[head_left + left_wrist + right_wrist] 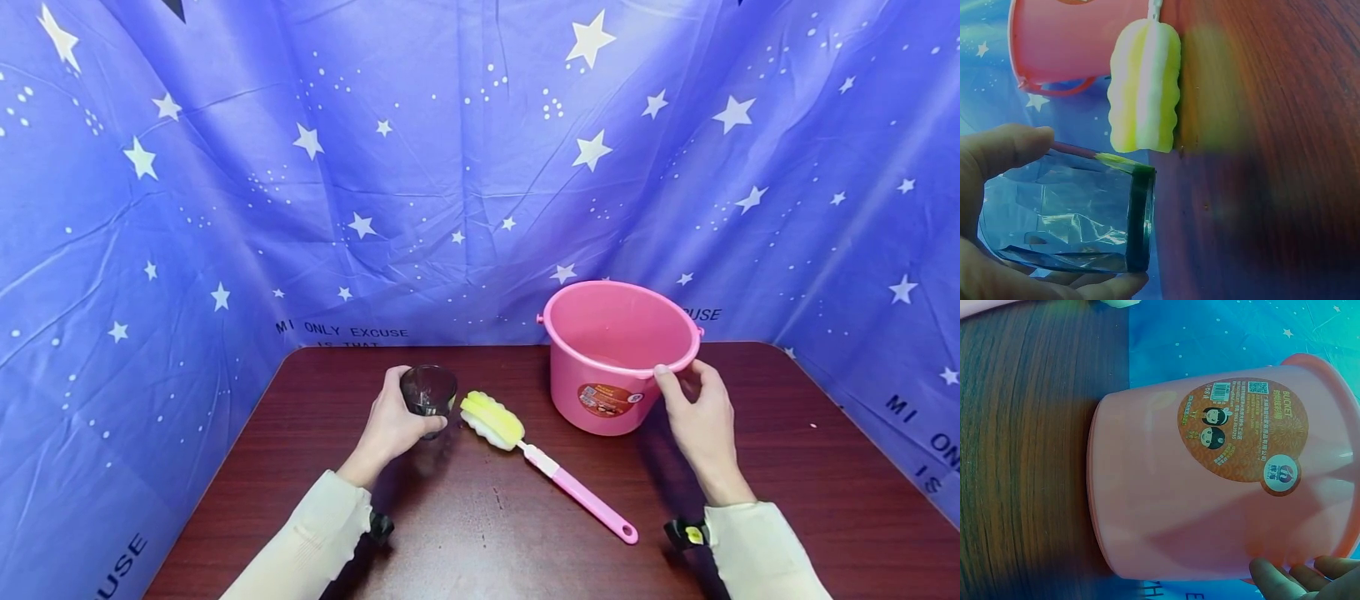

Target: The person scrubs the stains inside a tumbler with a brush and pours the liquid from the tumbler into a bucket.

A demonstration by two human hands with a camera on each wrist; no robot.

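Observation:
In the head view, my left hand [397, 421] grips a dark clear drinking glass [429, 385], thumb on the near side. The faceted wall of the glass [1066, 212] shows between thumb and fingers in the left wrist view; whether its base touches the table, I cannot tell. My right hand [701, 421] holds a pink bucket [573, 375] at its right side, the thumb at the rim. The right wrist view shows fingertips against the bucket wall [1141, 475] near the rim. Between both hands lies a sponge cup brush [492, 419], yellow and white with a pink handle.
The dark red wooden table [465, 533] carries all these things. A blue star-patterned cloth [420, 167] hangs behind it and along both sides. An orange label [1241, 431] is on the bucket's front.

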